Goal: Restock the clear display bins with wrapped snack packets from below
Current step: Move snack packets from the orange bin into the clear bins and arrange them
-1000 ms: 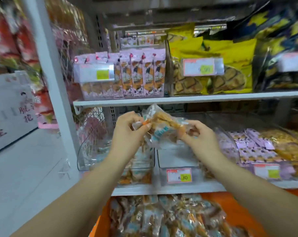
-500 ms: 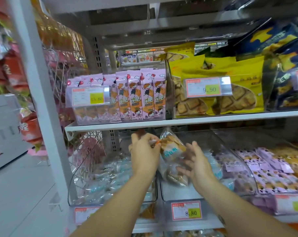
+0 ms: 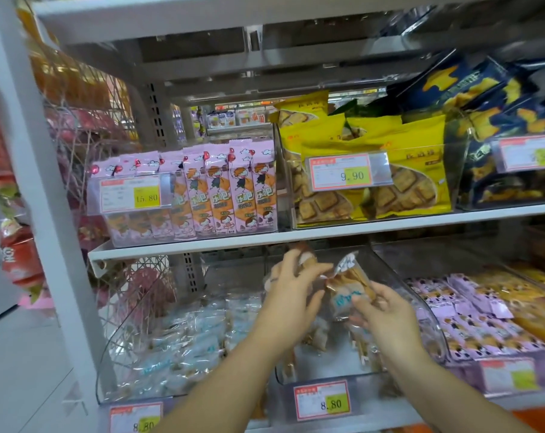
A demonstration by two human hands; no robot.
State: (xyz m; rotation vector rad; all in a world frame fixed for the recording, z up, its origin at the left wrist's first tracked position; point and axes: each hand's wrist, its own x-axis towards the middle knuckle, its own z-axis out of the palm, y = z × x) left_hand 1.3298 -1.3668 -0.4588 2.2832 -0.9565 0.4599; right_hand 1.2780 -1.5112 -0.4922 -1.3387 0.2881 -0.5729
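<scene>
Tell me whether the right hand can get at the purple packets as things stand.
Probably, but not straight away: the right hand holds a snack packet over the middle bin, whose clear side wall stands between it and the purple packets, which look open from above.

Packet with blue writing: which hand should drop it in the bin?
Probably the right hand: its fingers hold the packet low over the bin; the left hand only touches its top corner.

Pink cartons (image 3: 233,195), yellow bags (image 3: 399,170)
</scene>
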